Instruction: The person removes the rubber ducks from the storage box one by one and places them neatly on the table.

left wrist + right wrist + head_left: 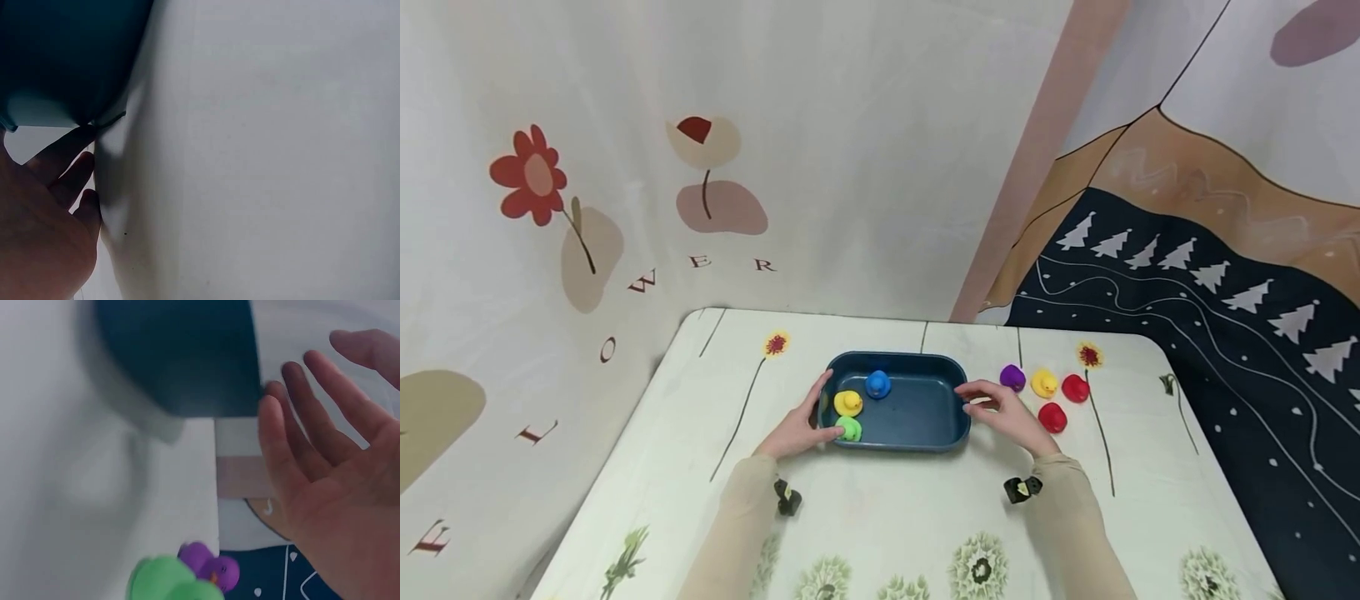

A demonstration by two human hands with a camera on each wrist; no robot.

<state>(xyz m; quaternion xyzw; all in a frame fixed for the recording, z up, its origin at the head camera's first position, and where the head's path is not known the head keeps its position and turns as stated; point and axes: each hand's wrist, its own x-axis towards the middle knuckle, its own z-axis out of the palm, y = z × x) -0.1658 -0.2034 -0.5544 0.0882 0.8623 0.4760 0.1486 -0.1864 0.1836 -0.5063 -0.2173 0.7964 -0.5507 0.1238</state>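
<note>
Head view has a pale printed curtain (850, 167) at the back and dark tree-print fabric (1225, 367) beyond the right edge of the counter (895, 508), which wears a white flower-print cloth. The dark blue tray (917, 414) is near the counter's far edge, about midway between its left and right edges; whether its base lies flat on the cloth cannot be told.

Two beige sleeves (730, 525) come in over the near edge. The left hand (797, 429) spans the tray's near left corner, thumb by the near rim, fingers spread well away from it along the left end. The right hand (1009, 414) is at the tray's right end, fingers parted from the thumb and only gently bent, tips at the rim; neither hand is curled round anything.

Inside the tray's left half lie a blue duck (877, 385) by the far side, a yellow duck (848, 404), and a green duck (849, 429) beside the left thumb. Toward the counter's far right corner are a purple duck (1012, 378), another yellow one (1044, 383) and two red toys (1076, 388); the right wrist view also shows a green toy (165, 581) beside the purple one
</note>
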